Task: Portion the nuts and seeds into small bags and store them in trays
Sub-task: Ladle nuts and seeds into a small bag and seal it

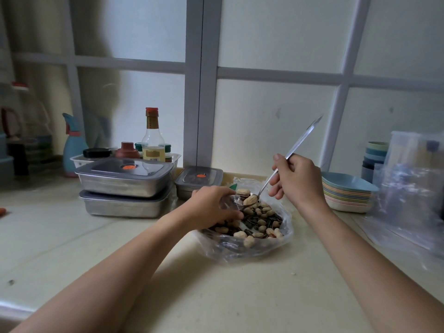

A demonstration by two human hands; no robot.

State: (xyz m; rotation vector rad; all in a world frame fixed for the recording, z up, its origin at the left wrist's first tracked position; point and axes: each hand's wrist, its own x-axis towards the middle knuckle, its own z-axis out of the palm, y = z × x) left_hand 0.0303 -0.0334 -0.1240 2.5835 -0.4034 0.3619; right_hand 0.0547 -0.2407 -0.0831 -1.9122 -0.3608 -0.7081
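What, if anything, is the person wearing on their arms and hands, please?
Nothing shows on them. The left hand and right hand are bare, with no gloves, rings, watch or bracelet in view. No sleeves appear along either arm, right down to the bottom edge of the picture.

A long, polished metal spoon gleams above a clear, crinkled plastic bag of rough-shelled tan peanuts and glossy striped dark seeds. Brushed, dull-sheened steel trays carry smooth grey plastic lids. Matt pastel plastic plates stack beside glossy transparent plastic bags, all on a smooth, faintly shiny cream countertop.
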